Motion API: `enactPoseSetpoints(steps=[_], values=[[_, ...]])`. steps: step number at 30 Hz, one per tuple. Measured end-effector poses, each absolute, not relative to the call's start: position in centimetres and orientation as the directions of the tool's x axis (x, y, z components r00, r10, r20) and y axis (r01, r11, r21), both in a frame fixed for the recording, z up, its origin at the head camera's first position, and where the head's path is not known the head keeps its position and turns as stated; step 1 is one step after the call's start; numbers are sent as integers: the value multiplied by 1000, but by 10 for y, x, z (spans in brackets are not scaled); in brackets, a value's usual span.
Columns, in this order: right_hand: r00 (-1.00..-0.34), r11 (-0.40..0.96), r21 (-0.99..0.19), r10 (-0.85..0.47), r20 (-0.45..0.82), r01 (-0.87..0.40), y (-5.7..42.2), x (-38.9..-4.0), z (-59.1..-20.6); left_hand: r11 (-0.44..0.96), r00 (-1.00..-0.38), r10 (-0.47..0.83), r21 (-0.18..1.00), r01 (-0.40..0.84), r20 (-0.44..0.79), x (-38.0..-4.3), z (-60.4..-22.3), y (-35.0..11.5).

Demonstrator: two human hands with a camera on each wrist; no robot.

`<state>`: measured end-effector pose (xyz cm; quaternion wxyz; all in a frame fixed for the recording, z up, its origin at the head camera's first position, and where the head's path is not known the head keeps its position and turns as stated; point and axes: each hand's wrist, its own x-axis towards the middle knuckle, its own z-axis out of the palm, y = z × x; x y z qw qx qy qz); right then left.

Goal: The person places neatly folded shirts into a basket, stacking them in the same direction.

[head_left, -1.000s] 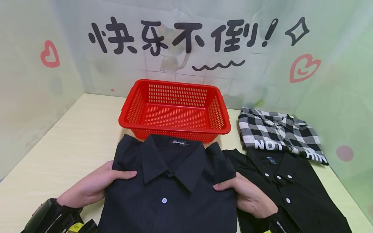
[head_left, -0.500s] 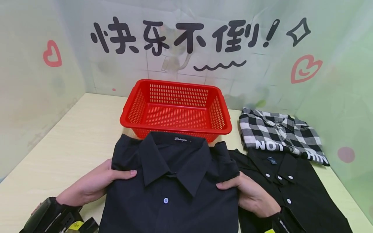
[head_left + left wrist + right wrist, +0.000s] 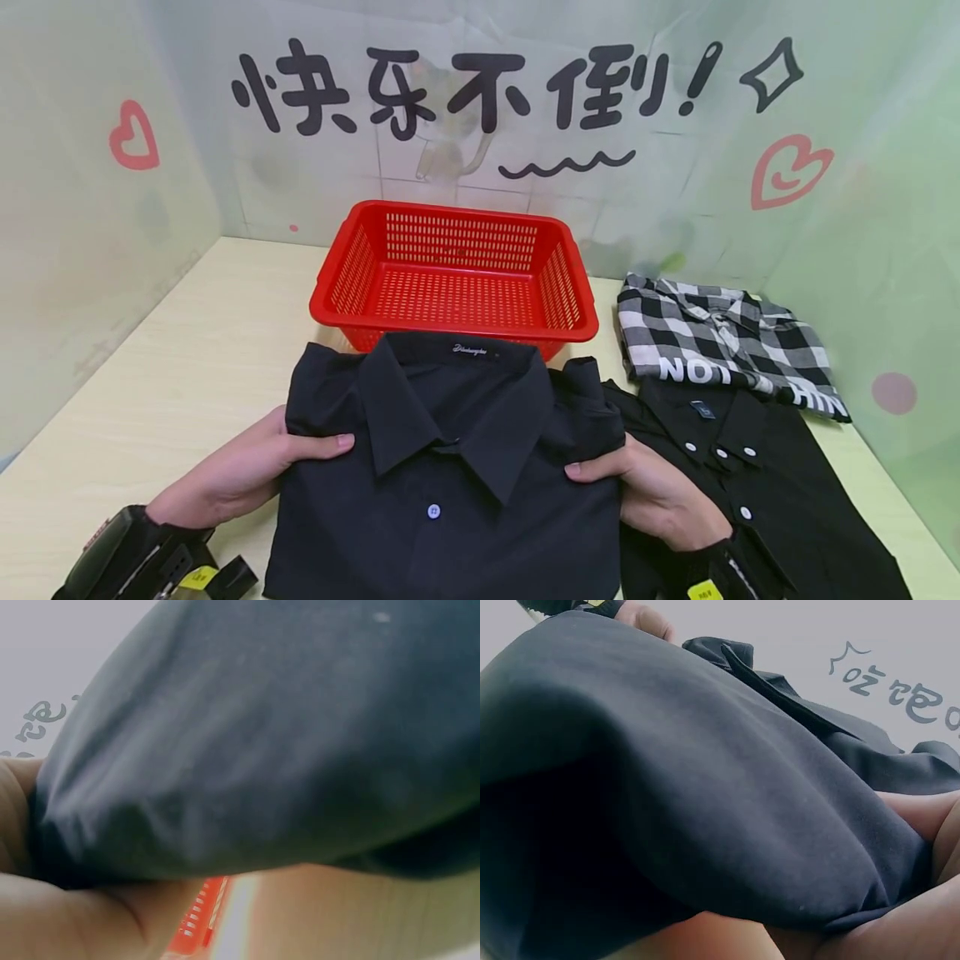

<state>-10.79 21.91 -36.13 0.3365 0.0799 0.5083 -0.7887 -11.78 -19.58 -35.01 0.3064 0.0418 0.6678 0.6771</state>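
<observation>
A dark navy collared shirt [image 3: 450, 533], narrowed with its sides tucked back, hangs upright between my two hands in front of the basket. My left hand [image 3: 251, 467] grips its left edge below the shoulder, thumb on the front and the other fingers hidden behind. On the opposite edge my right hand [image 3: 648, 492] holds it the same way. In the left wrist view the shirt [image 3: 247, 750] fills most of the picture, blurred. From the right wrist the shirt [image 3: 705, 772] shows its underside, with fingers [image 3: 900, 922] beneath the cloth.
Behind the shirt stands a red plastic basket [image 3: 453, 328] with nothing in it. To the right lie a black shirt [image 3: 795, 500] with white buttons and, farther back, a folded checked shirt [image 3: 697, 333] with white letters. Printed cloth walls [image 3: 300, 192] enclose the pale table [image 3: 172, 375].
My right hand has shifted slightly to the right, spreading the navy shirt a little wider. Its collar has risen slightly toward the basket. The left hand keeps nearly the same place.
</observation>
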Motion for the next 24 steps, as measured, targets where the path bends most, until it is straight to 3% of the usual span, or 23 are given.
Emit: enactPoseSetpoints(steps=[24], values=[[-807, -224, -840, -475, -349, 495, 229, -117, -341, -21, -879, 403, 957, -288, -255, -114, -338, -189]])
